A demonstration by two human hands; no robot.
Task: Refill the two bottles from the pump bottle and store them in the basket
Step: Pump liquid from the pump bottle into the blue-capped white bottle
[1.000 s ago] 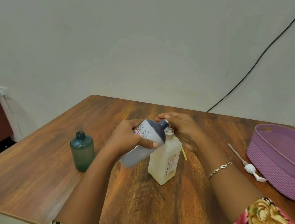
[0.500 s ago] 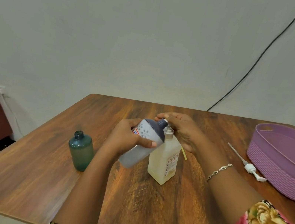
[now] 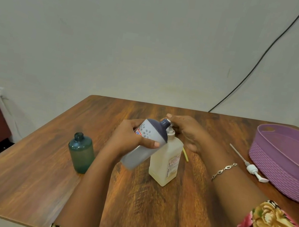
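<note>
The table (image 3: pixel 148 212) is slick wood. The purple basket (image 3: pixel 273 170) sits at its right edge, well apart from the bottles and holding none of them; it looks like light moulded plastic, best lifted by its rim.

The pump bottle (image 3: pixel 166 163) stands upright mid-table, pale liquid inside. It looks the heaviest piece, stiff-walled and steady on its square base. The right hand (image 3: pixel 185 133) lies over its pump head with the fingers draped across the top, pressing rather than gripping, I'd say.

The grey bottle (image 3: pixel 153 132) is off the table and tilted, its dark neck brought up to the spout. The left hand (image 3: pixel 130 141) wraps round its middle, thumb across the front. That's the right place to hold it: it's smooth plastic, probably light, and slippery if soap runs down.

The green bottle (image 3: pixel 81 153) waits uncapped to the left, small and easy to tip. A loose pump (image 3: pixel 252 168) lies just beside the basket.
</note>
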